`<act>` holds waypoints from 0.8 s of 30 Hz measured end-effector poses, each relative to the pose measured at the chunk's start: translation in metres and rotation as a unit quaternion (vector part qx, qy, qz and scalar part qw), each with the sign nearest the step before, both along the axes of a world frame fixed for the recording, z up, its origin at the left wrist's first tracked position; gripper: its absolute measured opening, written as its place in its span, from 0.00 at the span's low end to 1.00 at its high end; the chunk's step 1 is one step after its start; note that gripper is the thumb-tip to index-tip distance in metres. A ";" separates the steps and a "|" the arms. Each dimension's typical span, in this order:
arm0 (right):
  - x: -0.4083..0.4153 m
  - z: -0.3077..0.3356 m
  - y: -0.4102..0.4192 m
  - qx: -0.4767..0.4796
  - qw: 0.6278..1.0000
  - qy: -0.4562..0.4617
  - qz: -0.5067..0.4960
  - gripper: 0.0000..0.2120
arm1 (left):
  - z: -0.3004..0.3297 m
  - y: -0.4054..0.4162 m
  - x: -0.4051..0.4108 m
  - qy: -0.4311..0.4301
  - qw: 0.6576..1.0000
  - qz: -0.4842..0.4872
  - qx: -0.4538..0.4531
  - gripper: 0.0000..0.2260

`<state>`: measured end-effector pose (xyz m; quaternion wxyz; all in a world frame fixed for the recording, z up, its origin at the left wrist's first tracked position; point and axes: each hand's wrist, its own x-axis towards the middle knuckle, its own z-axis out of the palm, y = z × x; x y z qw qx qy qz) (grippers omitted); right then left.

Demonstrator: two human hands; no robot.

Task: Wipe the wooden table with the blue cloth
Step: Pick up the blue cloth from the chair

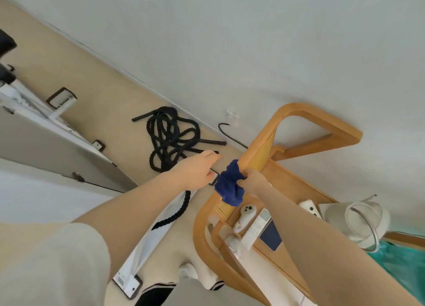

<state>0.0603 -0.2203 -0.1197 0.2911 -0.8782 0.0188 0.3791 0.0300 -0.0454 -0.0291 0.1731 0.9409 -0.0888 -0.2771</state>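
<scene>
Blue cloth (230, 183) is bunched up and pressed against the cane-panelled side rail of the wooden table (259, 154), at centre frame. Right hand (254, 182) grips the cloth, fingers closed around the wad, hand touching the rail edge. Left hand (198, 170) hovers just left of the cloth, apart from it, fingers loosely curled and partly spread, holding nothing. The table has bent light-wood legs and a recessed lower shelf, which acts as an open tray.

On that shelf: a white controller (245, 214) near the cloth, a white remote (256, 228) beside it with a small screen at its far end, a dark blue flat device (271, 235) touching the remote's right side, and another white controller (310, 208) farther right. Button markings on the remote are too small to read; no brand legible anywhere.

At right, a white pitcher-like container (362, 225) with a clear lid and metal ring lies tilted; contents cannot be told.

On the beige floor left of the table, a heavy black rope (171, 140) lies in a loose coil. White machine frame (43, 112) stands far left. Teal fabric (400, 262) at near right.
</scene>
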 end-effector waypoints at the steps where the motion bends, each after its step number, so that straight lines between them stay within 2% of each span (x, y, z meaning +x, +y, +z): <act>1: -0.002 0.007 -0.003 0.032 0.999 0.001 -0.008 0.07 | 0.002 -0.005 -0.001 -0.002 1.000 0.001 -0.004 0.22; 3: -0.015 0.031 -0.012 0.092 0.994 -0.030 -0.045 0.02 | 0.007 -0.016 -0.002 0.000 1.000 0.002 -0.026 0.21; 5: -0.028 0.056 -0.027 0.146 0.984 -0.068 -0.070 0.07 | 0.013 -0.029 -0.004 0.000 0.998 -0.011 -0.070 0.22; 9: -0.070 0.101 -0.061 0.227 0.968 -0.065 -0.087 0.04 | 0.036 -0.067 -0.020 -0.002 0.983 -0.131 -0.132 0.26; 11: -0.100 0.116 -0.079 0.245 0.963 -0.070 -0.090 0.07 | 0.043 -0.088 -0.037 0.021 0.972 -0.177 -0.151 0.18; 13: -0.138 0.129 -0.100 0.261 0.956 -0.072 -0.117 0.11 | 0.040 -0.107 -0.058 0.053 0.967 -0.202 -0.143 0.04; 15: -0.179 0.137 -0.124 0.258 0.952 -0.079 -0.146 0.15 | 0.033 -0.125 -0.081 0.077 0.960 -0.230 -0.139 0.05; 18: -0.245 0.144 -0.165 0.227 0.951 -0.096 -0.185 0.20 | 0.029 -0.160 -0.120 0.123 0.945 -0.256 -0.160 0.08; 20: -0.289 0.148 -0.194 0.160 0.957 -0.125 -0.206 0.21 | 0.032 -0.190 -0.146 0.141 0.933 -0.282 -0.173 0.07; 22: -0.330 0.155 -0.225 0.060 0.964 -0.149 -0.212 0.16 | 0.039 -0.225 -0.171 0.152 0.920 -0.322 -0.163 0.09; 24: -0.366 0.162 -0.259 -0.029 0.962 -0.160 -0.219 0.09 | 0.047 -0.260 -0.194 0.180 0.909 -0.349 -0.142 0.07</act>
